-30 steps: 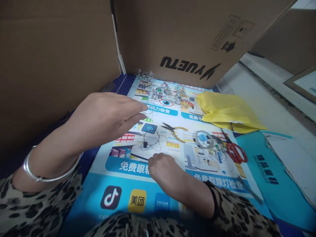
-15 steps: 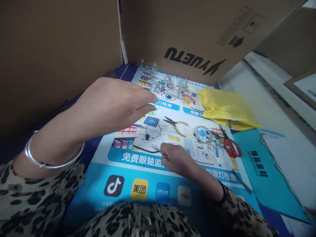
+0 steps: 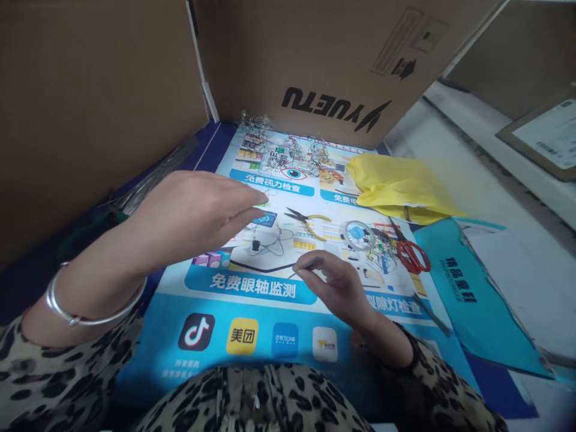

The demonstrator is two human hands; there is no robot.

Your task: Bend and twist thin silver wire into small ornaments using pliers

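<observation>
Two hands work over a printed poster (image 3: pixel 252 336) on the floor, and the right hand (image 3: pixel 335 285) has changed most: a second ago it was a closed fist pressed on the sheet, and now it is lifted a little with thumb and forefinger pinched on a thin wire (image 3: pixel 300 269) whose free end points left toward the left hand. That reads as the wire having just been picked up and readied for working. The left hand (image 3: pixel 198 210) has hardly moved; it hovers flat, fingers straight and close together, and I cannot tell whether it holds anything beneath. Just under its fingertips lies a loose wire loop with a dark bead (image 3: pixel 256 245). Farther off, pliers (image 3: pixel 306 220) with yellow grips lie near the middle, a clear spool (image 3: pixel 360 234) to their right, then red scissors (image 3: pixel 410 255) beside a tangle of small wire pieces. A yellow bag (image 3: pixel 396 186) sits at far right, a teal sheet (image 3: pixel 472 294) nearer. Cardboard boxes (image 3: pixel 337 60) wall in the far side. Nothing lies between the hands.
</observation>
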